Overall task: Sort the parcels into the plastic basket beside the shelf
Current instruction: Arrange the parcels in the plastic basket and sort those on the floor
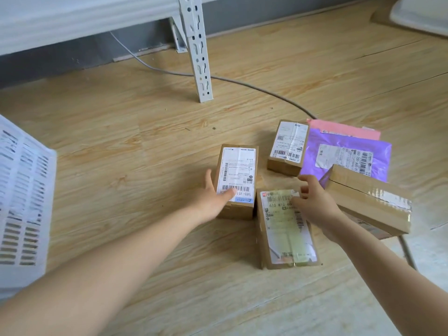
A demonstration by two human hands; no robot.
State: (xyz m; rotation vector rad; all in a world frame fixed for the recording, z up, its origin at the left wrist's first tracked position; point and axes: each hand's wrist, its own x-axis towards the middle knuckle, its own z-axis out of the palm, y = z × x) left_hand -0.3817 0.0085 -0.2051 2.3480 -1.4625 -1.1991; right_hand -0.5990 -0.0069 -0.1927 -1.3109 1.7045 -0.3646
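Several parcels lie on the wooden floor. My left hand (213, 197) reaches to a cardboard box with a white label (238, 170); its thumb lies on the label and its fingers run along the box's left side. My right hand (315, 200) hovers with spread fingers over the top end of a second labelled box (286, 234) nearest me. Further back are a small box (288, 146), a purple mailer bag (344, 156) on a pink envelope (344, 128), and a taped brown box (371, 200) at the right. The white slotted plastic basket (21, 190) stands at the left edge.
A white metal shelf post (200, 52) stands on the floor behind the parcels, with the shelf's beam above at the back left. A grey cable (242, 82) runs across the floor past the post. A white object (421, 13) sits at the top right.
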